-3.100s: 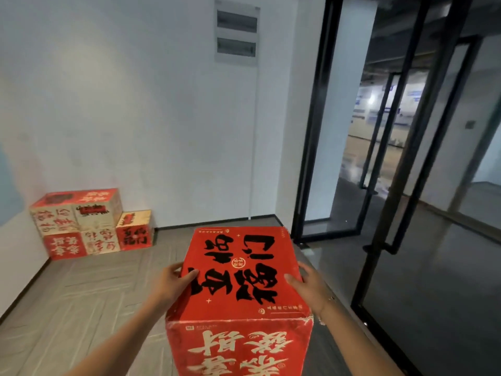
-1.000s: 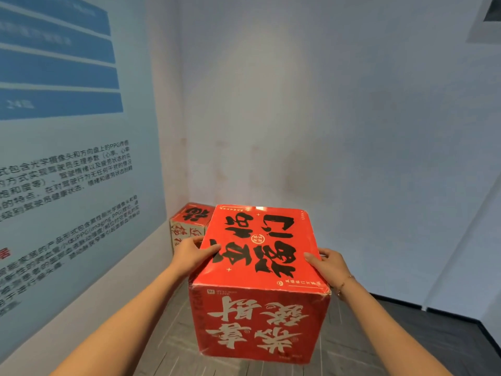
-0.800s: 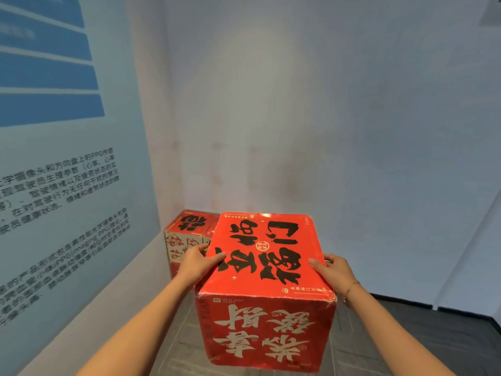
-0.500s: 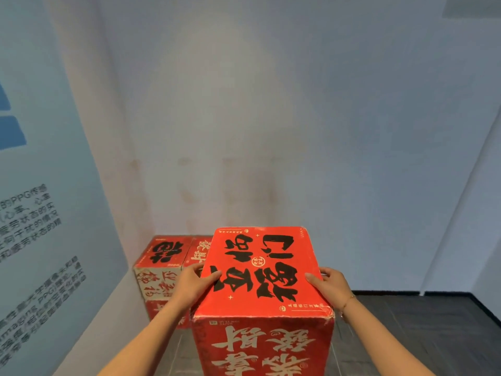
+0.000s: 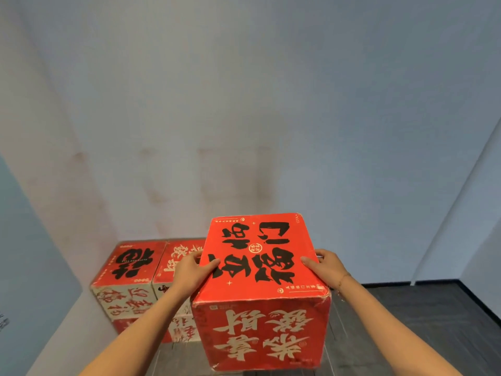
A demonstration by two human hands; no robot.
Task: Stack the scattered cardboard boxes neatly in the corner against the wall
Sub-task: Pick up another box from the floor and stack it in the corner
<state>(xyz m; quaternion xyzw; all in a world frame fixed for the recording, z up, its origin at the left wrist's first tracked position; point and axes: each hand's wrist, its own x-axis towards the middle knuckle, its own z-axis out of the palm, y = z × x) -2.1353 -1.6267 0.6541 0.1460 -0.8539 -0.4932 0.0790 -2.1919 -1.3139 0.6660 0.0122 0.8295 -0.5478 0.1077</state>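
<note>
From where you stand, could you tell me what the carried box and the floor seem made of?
Carried box: printed cardboard, semi-matte red, with scuffed, whitened edges and a dented bottom corner. Floor: dark grey planks, wood-look, probably vinyl or laminate; seams show.

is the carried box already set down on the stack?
No: both hands, left and right, hold the red box in the air beside the corner stack.

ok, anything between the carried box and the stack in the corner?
Nothing visible. The red box, held at its sides by the left hand and right hand, is just right of and in front of the corner stack. The box hides the floor beneath it.
</note>
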